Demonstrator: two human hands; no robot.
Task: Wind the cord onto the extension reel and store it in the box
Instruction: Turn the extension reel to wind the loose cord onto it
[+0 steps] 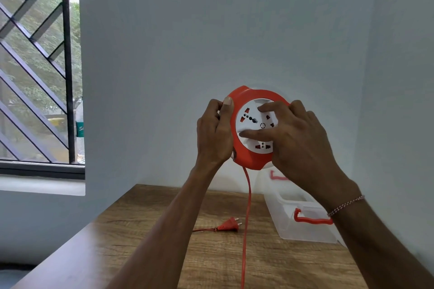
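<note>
I hold a round red extension reel [249,155] with a white socket face up in front of the wall, above the table. My left hand [215,132] grips its left rim, thumb on the front edge. My right hand [298,138] lies on the white face with the index finger and thumb stretched across it. A red cord [246,218] hangs from the reel's bottom straight down past the table's front edge. Its red plug [229,225] lies on the table. A clear plastic box [303,225] with red handles stands open at the right, partly hidden by my right forearm.
The wooden table [141,253] stands in a corner of pale walls. A barred window [35,65] is at the left, with a bottle [80,129] on its sill.
</note>
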